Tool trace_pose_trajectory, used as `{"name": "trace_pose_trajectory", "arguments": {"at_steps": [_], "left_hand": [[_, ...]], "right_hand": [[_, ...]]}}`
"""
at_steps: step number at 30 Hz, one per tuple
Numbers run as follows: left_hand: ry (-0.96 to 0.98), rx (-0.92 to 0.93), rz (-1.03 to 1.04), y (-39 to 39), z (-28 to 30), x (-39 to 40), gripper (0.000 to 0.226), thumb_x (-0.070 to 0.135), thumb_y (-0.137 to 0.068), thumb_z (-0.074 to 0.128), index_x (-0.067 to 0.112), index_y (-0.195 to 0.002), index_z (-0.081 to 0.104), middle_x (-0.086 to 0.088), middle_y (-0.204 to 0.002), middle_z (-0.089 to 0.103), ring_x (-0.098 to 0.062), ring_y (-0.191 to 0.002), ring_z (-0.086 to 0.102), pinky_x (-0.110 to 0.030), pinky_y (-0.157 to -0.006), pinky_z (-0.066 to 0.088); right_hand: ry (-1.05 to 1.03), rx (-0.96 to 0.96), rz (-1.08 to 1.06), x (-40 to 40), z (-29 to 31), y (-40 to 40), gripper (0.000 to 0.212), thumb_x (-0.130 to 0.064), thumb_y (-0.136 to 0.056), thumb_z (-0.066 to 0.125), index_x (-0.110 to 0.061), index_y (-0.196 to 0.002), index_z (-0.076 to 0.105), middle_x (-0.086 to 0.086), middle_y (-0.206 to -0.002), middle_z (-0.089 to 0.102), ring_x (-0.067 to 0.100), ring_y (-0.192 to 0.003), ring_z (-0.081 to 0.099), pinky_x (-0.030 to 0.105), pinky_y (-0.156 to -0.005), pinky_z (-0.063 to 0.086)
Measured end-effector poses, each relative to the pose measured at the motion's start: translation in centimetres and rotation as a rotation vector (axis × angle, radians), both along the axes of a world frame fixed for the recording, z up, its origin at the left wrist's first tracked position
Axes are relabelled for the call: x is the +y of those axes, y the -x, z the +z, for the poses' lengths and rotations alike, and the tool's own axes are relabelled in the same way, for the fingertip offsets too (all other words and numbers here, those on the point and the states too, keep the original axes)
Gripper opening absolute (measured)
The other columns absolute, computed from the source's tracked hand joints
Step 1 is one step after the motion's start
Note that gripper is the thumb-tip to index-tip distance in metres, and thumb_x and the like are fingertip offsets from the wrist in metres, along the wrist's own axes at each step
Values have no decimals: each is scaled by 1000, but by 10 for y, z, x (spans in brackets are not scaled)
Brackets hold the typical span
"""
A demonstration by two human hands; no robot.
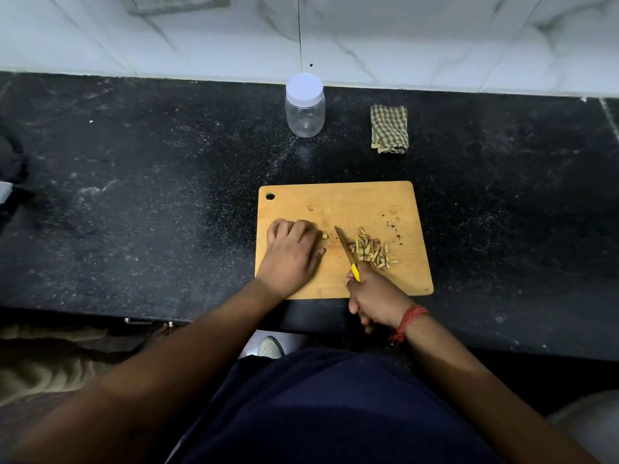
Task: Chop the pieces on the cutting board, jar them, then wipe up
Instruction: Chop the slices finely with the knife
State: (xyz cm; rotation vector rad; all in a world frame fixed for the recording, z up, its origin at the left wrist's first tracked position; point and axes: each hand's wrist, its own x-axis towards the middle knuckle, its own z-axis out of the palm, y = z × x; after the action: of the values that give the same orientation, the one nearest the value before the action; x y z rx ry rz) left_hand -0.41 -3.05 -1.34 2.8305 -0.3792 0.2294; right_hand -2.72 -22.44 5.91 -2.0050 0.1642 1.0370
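Bare counter (150,182) left of board (338,199); jar (305,107), cloth (389,128) stand behind.

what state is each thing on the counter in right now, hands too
jar: upright, white lid on, looks empty
checked cloth: folded, lying untouched beside the jar
cutting board: flat on the counter, scattered with bits
chopped pieces: piled right of the blade
knife: gripped by its yellow handle, blade over the board
left hand: fingers curled over a small uncut piece
right hand: grips the knife

No writing can be read anywhere — the jar (305,108), cloth (389,128) and cutting board (351,202) carry no label, brand or number.
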Motion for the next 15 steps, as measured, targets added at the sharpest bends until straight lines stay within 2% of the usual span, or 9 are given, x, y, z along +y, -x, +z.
{"name": "trace_pose_trajectory", "arguments": {"at_steps": [2, 6, 11, 15], "left_hand": [[-43, 7, -66, 5, -5, 4, 44, 42, -100, 48, 14, -131, 61, -4, -129, 56, -30, -114, 49, -56, -114, 27], [-71, 49, -105, 10, -9, 6, 49, 44, -101, 43, 18, -140, 57, -3, -134, 56, -30, -118, 50, -63, -115, 25], [-87, 79, -102, 8, -7, 6, 51, 44, -101, 38, 20, -141, 56, -2, -134, 55, -30, -120, 50, -63, -116, 24], [-91, 87, -97, 8, -6, 7, 50, 44, -101, 37, 21, -141, 57, -2, -135, 55, -30, -121, 49, -63, -116, 24]], "right_hand": [[12, -1, 13, 5, -1, -1, 14, -27, -106, 35, -17, -115, 39, 7, -74, 61, 14, -40, 48, 23, -38, 43], [26, -13, 50, 12, -4, -3, 13, -26, -106, 34, -16, -114, 39, 7, -73, 62, 14, -39, 48, 24, -38, 43], [45, -9, 61, 16, -7, -4, 17, -25, -106, 34, -16, -120, 38, 8, -72, 62, 14, -38, 48, 24, -38, 43], [93, -23, 91, 20, -7, -6, 15, -22, -105, 33, -13, -115, 39, 9, -75, 63, 15, -40, 47, 25, -39, 44]]}}
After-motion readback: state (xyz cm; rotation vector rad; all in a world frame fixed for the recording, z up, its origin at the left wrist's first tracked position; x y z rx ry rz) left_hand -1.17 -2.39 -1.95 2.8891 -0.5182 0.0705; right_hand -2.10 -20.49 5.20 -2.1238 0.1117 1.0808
